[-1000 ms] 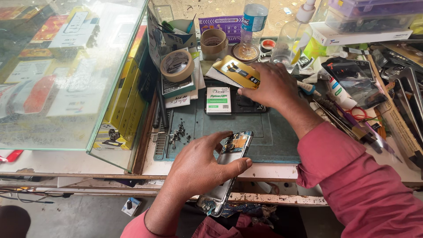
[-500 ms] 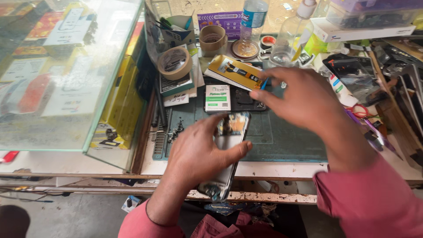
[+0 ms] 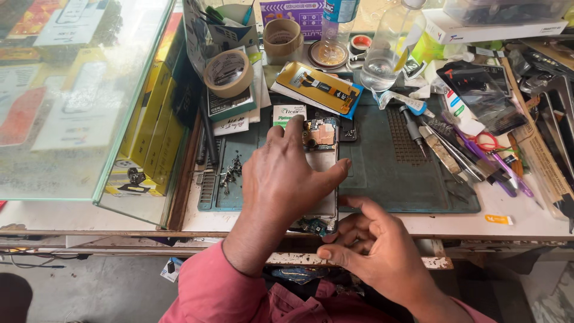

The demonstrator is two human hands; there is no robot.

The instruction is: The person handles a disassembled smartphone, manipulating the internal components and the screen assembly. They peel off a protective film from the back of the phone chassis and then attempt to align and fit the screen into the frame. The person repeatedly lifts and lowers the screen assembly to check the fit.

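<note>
Holding the opened phone (image 3: 323,173) flat on the green mat (image 3: 382,173), the left hand (image 3: 281,179) is pressing it from above, fingers grasping its edges. The right hand (image 3: 371,251) is touching its lower corner, fingers loosely curled, holding nothing. Keeping the phone steady is protecting the exposed board.

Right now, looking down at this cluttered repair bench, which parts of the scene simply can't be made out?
- Head view: most of the opened phone with bare circuit board lies under the left hand.
- Its lower end is partly covered by the right hand, whose fingertips are curled out of sight.
- Small dark screws on the green work mat: too tiny to count.
- Clear plastic bottle: its top is cut off by the upper edge.
</note>
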